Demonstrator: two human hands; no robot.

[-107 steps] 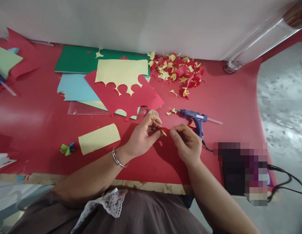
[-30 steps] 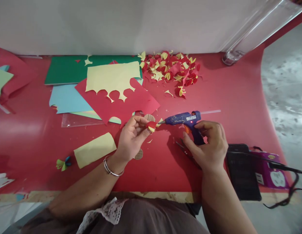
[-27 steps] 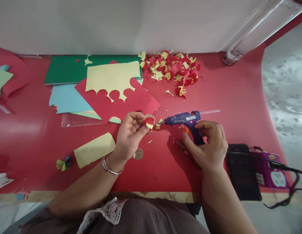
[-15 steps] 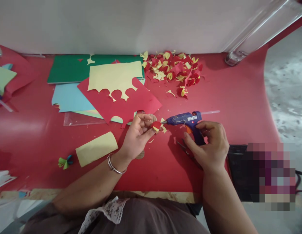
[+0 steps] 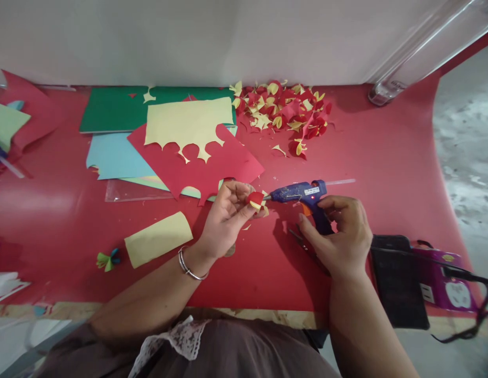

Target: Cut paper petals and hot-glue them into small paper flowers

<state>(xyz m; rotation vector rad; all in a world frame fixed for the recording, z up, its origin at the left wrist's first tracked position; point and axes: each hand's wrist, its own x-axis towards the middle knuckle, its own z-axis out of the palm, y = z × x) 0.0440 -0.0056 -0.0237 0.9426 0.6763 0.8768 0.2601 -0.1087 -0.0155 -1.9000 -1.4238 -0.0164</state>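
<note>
My left hand (image 5: 222,226) pinches a small folded red and yellow paper piece (image 5: 255,200) between thumb and fingers. In my right hand (image 5: 340,239) is a blue glue gun (image 5: 295,192), with my fingers round its handle. Its metal nozzle points left and meets the edge of the paper piece; whether it touches cannot be made out. A clear glue stick (image 5: 340,181) pokes out of the gun's back. Under my right hand lie dark scissors (image 5: 303,245), partly covered. Small yellow scraps sit by my left fingertips.
Red and yellow paper pieces (image 5: 283,107) are heaped at the back. Cut yellow (image 5: 189,123), red (image 5: 240,157) and blue sheets (image 5: 116,157) overlap on the left. Nearer me lie a yellow strip (image 5: 159,240) and a green-blue paper flower (image 5: 107,259). A black pouch (image 5: 399,283) and purple box (image 5: 441,278) stand right.
The view has shifted slightly. My left hand has come a little to the right with the paper piece, while the glue gun and my right hand stay almost still.
</note>
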